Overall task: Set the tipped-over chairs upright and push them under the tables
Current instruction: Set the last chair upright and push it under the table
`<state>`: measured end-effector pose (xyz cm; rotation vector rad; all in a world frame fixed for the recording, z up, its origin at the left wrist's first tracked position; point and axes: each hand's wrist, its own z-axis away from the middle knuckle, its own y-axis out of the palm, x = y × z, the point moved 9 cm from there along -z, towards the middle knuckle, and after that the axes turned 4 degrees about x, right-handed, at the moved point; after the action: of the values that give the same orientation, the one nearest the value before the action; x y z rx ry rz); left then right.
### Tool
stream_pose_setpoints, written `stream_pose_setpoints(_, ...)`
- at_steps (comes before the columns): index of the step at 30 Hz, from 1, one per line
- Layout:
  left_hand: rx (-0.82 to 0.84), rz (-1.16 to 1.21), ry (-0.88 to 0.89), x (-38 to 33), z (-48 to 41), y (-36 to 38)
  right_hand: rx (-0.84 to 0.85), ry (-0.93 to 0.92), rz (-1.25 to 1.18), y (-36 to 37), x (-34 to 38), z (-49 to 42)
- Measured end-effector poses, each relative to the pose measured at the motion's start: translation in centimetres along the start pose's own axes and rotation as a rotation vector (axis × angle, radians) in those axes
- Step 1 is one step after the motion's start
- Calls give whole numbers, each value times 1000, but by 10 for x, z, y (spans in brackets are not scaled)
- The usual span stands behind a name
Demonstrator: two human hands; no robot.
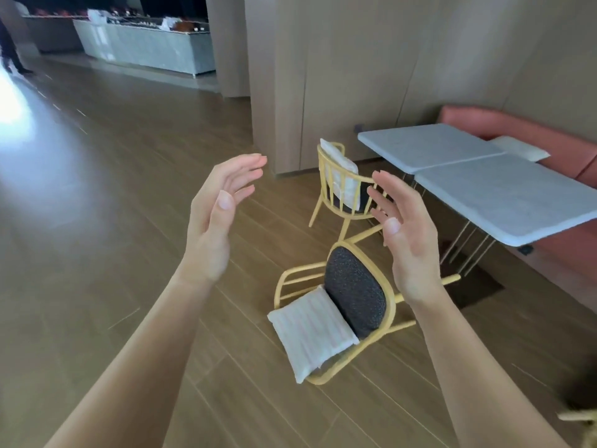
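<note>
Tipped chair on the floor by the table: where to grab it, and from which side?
Grip the curved yellow back rail, coming in from the near left. The tipped chair lies on its back with its legs pointing toward the table, so lifting that rail should probably swing it onto its feet. The left hand and right hand are open, touching nothing.

A pink sofa (517, 126) bearing a white pillow (520, 149) lines the wall (355, 59), a grey counter (145, 46) far off
</note>
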<state>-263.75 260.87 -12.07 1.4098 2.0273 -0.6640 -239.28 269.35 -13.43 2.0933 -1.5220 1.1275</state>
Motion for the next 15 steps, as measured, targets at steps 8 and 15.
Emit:
stream_pose_setpoints(8,252,166,-46,114,-112,-66,-223,107,169,76,-53,-75)
stream_pose_setpoints(15,406,315,-52,205,-188,-46,-410,195,288,66,-113,-112)
